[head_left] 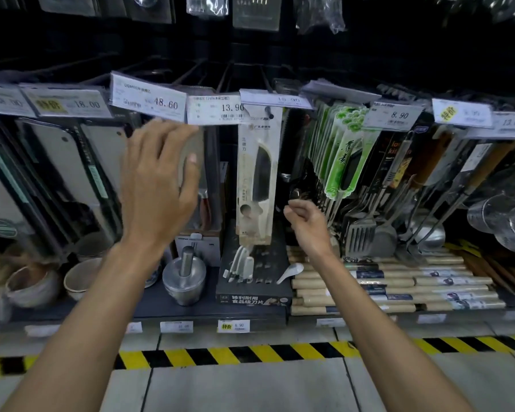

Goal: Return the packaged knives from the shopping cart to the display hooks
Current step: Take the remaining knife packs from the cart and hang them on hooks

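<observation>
Head view: packaged knife (pixel 257 179) hangs on its hook (pixel 270 110) between both hands; left hand (pixel 158 179) released, right hand (pixel 306 221) loosely curled, empty. Next, probably fetching another from the cart.

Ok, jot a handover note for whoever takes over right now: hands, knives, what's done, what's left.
Left hand: open, raised in front of a hanging packaged cleaver under the 13.90 tag; whether it touches the package is unclear.
Right hand: loosely curled, empty, beside the white-carded knife.
Done: that knife hangs on its hook; neither hand holds a package.
Left: the cart is out of view, so check it for any more knives and hang them.
</observation>
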